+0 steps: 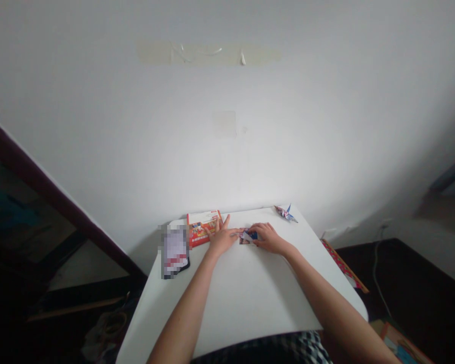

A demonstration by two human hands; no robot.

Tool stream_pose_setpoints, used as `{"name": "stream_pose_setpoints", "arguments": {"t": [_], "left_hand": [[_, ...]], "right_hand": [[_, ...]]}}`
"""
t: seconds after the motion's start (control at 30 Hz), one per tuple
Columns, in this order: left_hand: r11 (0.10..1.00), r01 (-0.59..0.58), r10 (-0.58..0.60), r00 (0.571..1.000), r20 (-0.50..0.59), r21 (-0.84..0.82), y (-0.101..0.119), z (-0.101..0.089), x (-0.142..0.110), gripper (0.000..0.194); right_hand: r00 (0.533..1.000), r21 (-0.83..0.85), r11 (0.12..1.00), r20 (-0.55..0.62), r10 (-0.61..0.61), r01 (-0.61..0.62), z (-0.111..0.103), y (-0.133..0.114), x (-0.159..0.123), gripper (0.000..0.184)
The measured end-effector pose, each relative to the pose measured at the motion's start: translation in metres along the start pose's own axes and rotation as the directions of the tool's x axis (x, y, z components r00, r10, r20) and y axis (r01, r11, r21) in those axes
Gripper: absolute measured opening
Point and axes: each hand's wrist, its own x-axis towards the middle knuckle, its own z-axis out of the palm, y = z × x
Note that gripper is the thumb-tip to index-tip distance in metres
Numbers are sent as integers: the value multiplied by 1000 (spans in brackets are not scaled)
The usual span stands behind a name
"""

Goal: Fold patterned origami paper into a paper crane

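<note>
A small printed piece of folded paper (245, 241) lies on the white table between my hands. My left hand (220, 239) rests with its fingers spread, a fingertip reaching the paper's left edge. Its other fingers extend over the edge of a red and white printed packet (200, 234). From the right, my right hand (269, 238) has its fingers bent closed on the paper, covering part of it. A folded paper crane (286, 213), in similar printed colours, sits near the table's far right corner.
A blurred-out phone-like thing (175, 251) with a dark edge lies at the table's left side. The white table (246, 303) stands against a wall (227, 167) bearing tape marks. A dark-framed panel (60, 187) leans at left. A cable (376, 268) runs down at right.
</note>
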Motion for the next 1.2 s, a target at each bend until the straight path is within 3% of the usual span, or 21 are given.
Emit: {"name": "stream_pose_setpoints", "arguments": {"t": [0.5, 0.73, 0.93, 1.2], "left_hand": [[1000, -5, 6, 999, -41, 27, 1, 3, -3, 32], [1000, -20, 19, 987, -160, -10, 5, 10, -6, 27], [997, -60, 41, 952, -303, -54, 9, 14, -11, 18], [998, -55, 37, 939, -342, -44, 12, 17, -13, 6]], "right_hand": [[998, 30, 999, -62, -9, 11, 5, 1, -3, 40], [996, 33, 999, -88, -32, 35, 5, 3, -2, 39], [996, 44, 998, -86, -32, 36, 7, 6, 0, 40], [996, 61, 997, -86, -37, 42, 8, 8, 1, 40]]}}
